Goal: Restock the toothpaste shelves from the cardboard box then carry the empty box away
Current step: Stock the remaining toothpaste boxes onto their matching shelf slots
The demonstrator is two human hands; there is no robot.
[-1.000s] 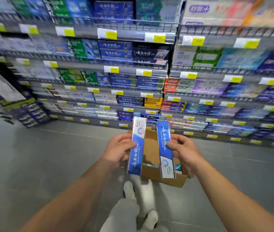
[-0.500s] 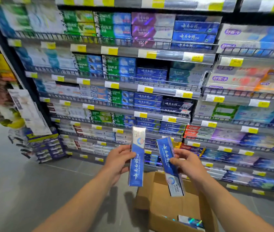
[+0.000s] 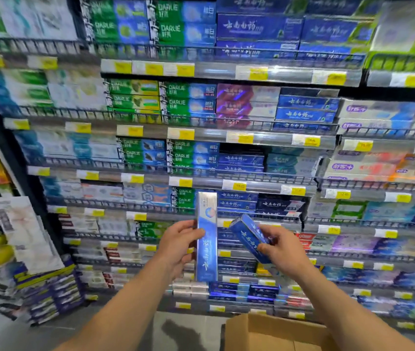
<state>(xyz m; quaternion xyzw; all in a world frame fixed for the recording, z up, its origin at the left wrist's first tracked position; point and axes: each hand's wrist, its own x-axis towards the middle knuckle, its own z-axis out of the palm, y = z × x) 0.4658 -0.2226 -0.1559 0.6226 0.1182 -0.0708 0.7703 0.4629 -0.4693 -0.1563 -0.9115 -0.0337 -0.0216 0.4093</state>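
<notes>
The left hand [image 3: 176,245] grips a blue toothpaste carton [image 3: 206,236] upright in front of the shelves [image 3: 264,184]. The right hand [image 3: 281,247] holds a second carton [image 3: 248,235], tilted, just beside the first. The open cardboard box [image 3: 272,334] sits low by the right forearm, below the shelves' yellow price tags [image 3: 236,186].

Both bare forearms reach forward and up; the left hand [image 3: 176,245] grips with thumb in front, and the right hand [image 3: 281,252] curls its fingers closed, wrist turned inward
</notes>
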